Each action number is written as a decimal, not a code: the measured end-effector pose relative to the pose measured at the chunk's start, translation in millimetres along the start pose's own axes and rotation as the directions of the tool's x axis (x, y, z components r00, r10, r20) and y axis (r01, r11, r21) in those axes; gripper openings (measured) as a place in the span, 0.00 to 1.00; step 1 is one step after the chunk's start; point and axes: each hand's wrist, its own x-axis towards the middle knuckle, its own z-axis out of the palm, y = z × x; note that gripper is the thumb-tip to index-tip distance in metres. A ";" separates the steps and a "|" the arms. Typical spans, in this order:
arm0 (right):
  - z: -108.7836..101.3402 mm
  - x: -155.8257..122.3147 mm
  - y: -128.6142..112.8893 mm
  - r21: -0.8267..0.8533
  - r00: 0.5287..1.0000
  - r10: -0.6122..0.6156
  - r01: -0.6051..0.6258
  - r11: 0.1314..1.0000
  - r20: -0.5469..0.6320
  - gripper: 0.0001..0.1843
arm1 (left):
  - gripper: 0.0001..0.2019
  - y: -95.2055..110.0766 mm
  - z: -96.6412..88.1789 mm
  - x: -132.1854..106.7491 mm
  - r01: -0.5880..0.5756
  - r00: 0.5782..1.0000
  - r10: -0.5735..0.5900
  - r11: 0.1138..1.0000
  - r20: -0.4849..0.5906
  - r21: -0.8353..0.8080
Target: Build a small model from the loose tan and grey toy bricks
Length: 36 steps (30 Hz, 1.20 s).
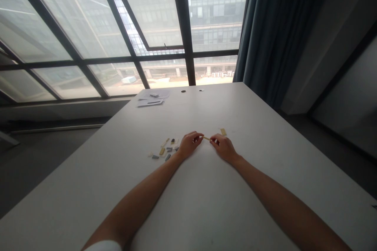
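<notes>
Between my two hands is a thin, flat yellow toy brick plate [206, 138], held just above the table. My left hand [191, 142] pinches its left end between thumb and fingertips. The right end is gripped the same way by my right hand [223, 145]. A studded yellow plate [223, 131] lies on the table just beyond my right hand. To the left of my left hand, a loose group of small bricks is spread out, among them a yellow brick [161, 151], a grey brick [167, 157] and a dark piece [172, 140]. My left hand partly hides this group.
The white table [182, 204] stretches toward the windows. Papers [150, 102] with a small object on them lie at its far left corner. Two small round fittings [183, 91] sit near the far edge. A dark blue curtain [271, 47] hangs at the right.
</notes>
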 end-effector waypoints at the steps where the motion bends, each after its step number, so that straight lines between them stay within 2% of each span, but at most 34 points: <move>1: 0.1 0.0 -0.1 0.004 1.000 -0.002 0.002 1.000 0.003 0.03 | 0.09 -0.4 0.1 0.0 -0.002 1.000 0.002 1.000 -0.001 -0.004; 6: -0.5 0.0 -2.1 0.009 1.000 -0.017 0.017 1.000 0.012 0.03 | 0.11 -1.7 0.4 0.1 -0.010 1.000 0.010 1.000 -0.010 -0.013; 10: -1.3 -0.5 -3.1 -0.009 1.000 -0.028 0.028 1.000 0.007 0.03 | 0.12 -0.9 0.6 0.3 0.032 0.999 -0.033 0.999 -0.040 -0.017; 13: -1.3 -0.6 -2.9 -0.022 0.999 -0.031 0.031 0.999 0.012 0.02 | 0.09 0.5 0.4 0.7 0.059 0.997 -0.060 0.998 -0.047 -0.014; 22: -1.3 -1.0 -2.5 -0.018 0.999 -0.042 0.042 0.999 0.026 0.02 | 0.06 5.8 -1.8 1.8 0.039 0.999 -0.039 0.999 -0.036 0.006; 36: -1.5 -0.6 -2.9 0.031 0.994 -0.072 0.070 0.997 0.076 0.01 | 0.09 4.5 -2.2 1.8 0.025 0.999 -0.026 0.999 -0.028 -0.047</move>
